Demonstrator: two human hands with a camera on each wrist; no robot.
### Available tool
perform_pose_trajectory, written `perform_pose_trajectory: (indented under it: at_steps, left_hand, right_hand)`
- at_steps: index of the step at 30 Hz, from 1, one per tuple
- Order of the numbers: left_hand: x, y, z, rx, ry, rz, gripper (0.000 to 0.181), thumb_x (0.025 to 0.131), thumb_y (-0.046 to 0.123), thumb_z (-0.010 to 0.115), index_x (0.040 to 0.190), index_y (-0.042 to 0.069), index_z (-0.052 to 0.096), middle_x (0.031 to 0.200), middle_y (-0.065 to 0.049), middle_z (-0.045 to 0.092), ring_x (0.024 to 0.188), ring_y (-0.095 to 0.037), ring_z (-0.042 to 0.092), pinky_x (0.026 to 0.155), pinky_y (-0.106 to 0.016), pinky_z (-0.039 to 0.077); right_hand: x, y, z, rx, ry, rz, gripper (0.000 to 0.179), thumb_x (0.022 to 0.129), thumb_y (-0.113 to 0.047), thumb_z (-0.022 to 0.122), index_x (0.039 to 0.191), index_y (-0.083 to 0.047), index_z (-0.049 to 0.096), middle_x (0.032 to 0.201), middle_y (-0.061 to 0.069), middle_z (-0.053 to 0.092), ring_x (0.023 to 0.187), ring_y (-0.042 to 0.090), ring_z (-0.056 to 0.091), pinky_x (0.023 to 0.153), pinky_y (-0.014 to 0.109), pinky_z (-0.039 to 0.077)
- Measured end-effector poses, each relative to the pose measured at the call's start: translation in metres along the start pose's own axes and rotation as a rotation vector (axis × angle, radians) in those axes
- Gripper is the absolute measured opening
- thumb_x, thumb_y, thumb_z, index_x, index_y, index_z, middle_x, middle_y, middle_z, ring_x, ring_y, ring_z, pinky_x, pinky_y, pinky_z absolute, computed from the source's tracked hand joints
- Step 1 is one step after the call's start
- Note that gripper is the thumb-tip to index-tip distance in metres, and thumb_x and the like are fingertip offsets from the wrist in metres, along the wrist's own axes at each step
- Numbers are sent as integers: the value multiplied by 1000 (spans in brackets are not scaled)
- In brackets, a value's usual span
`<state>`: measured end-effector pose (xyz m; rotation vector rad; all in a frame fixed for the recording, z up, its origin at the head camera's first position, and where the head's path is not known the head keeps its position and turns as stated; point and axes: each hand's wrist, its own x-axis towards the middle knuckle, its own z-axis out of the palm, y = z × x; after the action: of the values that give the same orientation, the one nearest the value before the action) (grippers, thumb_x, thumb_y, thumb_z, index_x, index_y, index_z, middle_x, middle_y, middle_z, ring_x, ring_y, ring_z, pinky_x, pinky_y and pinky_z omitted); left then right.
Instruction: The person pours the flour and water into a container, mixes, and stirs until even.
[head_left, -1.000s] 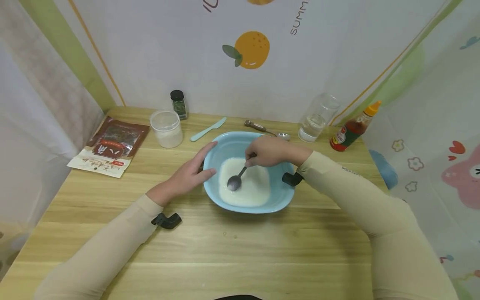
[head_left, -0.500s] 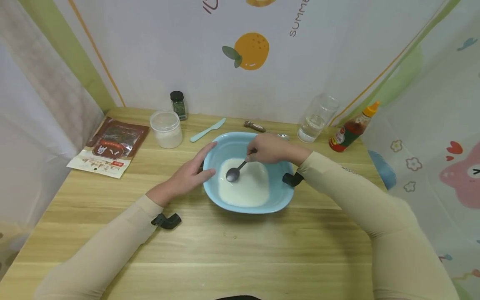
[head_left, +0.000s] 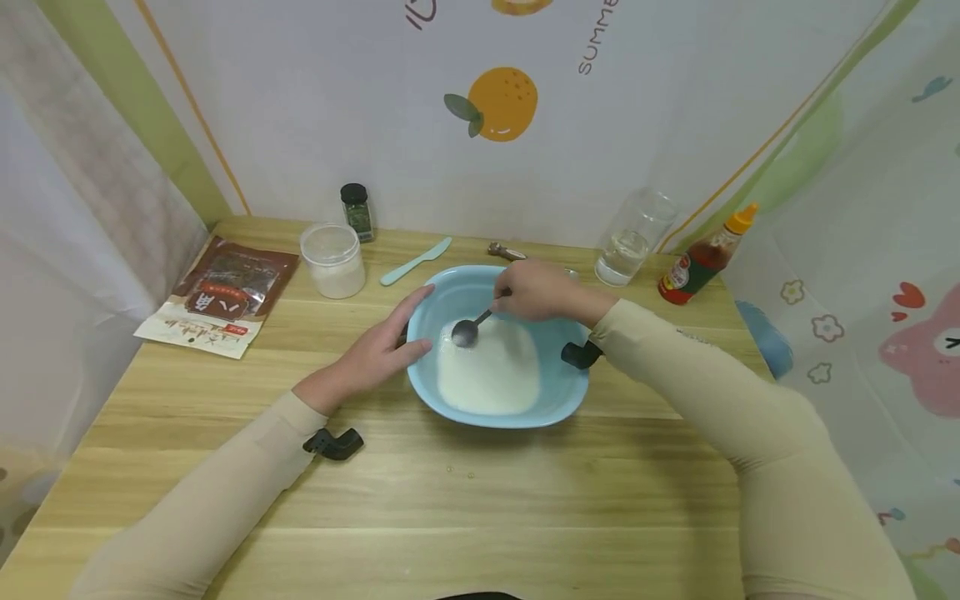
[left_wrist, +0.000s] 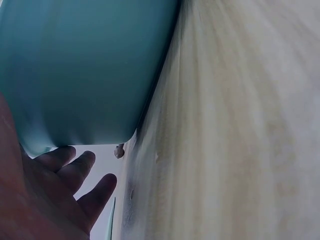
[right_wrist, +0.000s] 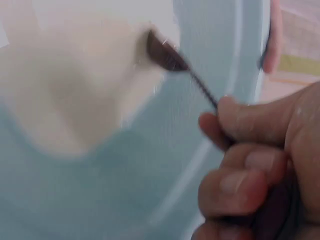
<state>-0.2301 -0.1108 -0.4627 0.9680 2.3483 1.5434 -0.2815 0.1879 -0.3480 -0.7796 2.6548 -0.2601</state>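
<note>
A light blue basin [head_left: 558,400] holds a pool of white liquid [head_left: 491,375]. My right hand [head_left: 532,290] reaches over its far right side and pinches the handle of a dark metal spoon [head_left: 465,334]. The spoon's bowl sits at the far left margin of the liquid. In the right wrist view, thumb and fingers close on the handle, with the spoon [right_wrist: 165,52] pointing away. My left hand [head_left: 367,354] rests against the basin's left side, thumb tip at the rim. Its fingers [left_wrist: 75,170] lie spread and fairly straight along the outer wall.
Behind the basin lie a mint plastic knife [head_left: 416,261] and another spoon [head_left: 507,251], partly hidden. Leftward are a jar of white powder [head_left: 337,275], a herb bottle [head_left: 357,212] and a brown packet [head_left: 225,292]. A glass of water [head_left: 626,250] and a sauce bottle [head_left: 701,262] stand right.
The spoon's bowl has moved away from me and slightly left through the liquid, with the right hand shifting a little farther back. The left hand and basin stay in place.
</note>
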Motion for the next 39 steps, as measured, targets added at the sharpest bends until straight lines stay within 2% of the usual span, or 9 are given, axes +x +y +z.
perform_pose_trajectory:
  at_steps: [3,6,14,17,20,24,31,35,39]
  left_hand:
    - [0,-2,1,-1,3,3,81,113,28,60,180,19,16,164,-29,49,125,-39,73,95,-45,68]
    - [0,-2,0,0,6,4,81,112,26,60,180,19,16,164,-29,50,124,-39,73,95,-45,68]
    - [0,0,1,0,7,-13,81,112,22,61,180,20,17,164,-29,49,123,-40,74,91,-43,69]
    - [0,1,1,-1,7,-23,81,112,23,60,180,22,16,165,-28,49,124,-39,73,91,-43,69]
    - [0,1,1,-3,4,-24,80,113,26,60,180,23,16,166,-26,47,125,-39,73,93,-42,68]
    - [0,0,1,-4,0,-14,81,113,27,60,180,21,16,167,-28,47,126,-40,73,94,-44,68]
    - [0,0,1,-1,1,-16,81,113,28,60,180,22,15,164,-29,50,124,-39,74,94,-44,68]
    - [0,0,1,-14,-2,-10,80,113,26,59,180,20,15,161,-30,52,124,-40,74,95,-44,68]
    - [-1,2,0,-16,-2,-9,80,113,25,59,180,19,15,162,-30,51,125,-41,73,95,-45,68]
  right_hand:
    - [-5,8,-5,-35,13,64,26,110,-25,68,103,-5,84,86,3,73,69,17,57,64,34,47]
    - [-11,13,-10,-59,-20,58,26,109,-22,69,100,-3,84,81,4,71,66,17,55,63,34,45]
    - [-14,16,-10,4,-216,-104,22,110,-25,71,103,-10,85,93,4,77,77,16,56,73,35,48]
    - [-14,22,-8,0,-165,-88,21,110,-24,70,104,-9,84,88,1,73,76,16,55,71,35,48]
    - [-17,25,-10,-11,-69,-9,21,110,-21,70,105,-6,84,87,3,71,72,19,56,68,36,48]
    - [-14,20,-9,-33,-4,60,26,113,-26,67,110,-6,83,96,6,75,76,22,60,70,39,51]
    - [-12,6,2,81,-78,32,26,113,-26,66,111,-7,84,102,9,78,82,19,59,73,36,50]
    - [-17,9,-3,44,-150,5,25,112,-23,67,104,-7,85,91,8,76,72,16,53,67,34,45]
    - [-18,11,-7,21,-105,52,25,112,-20,66,104,-5,85,88,8,75,67,17,50,65,34,42]
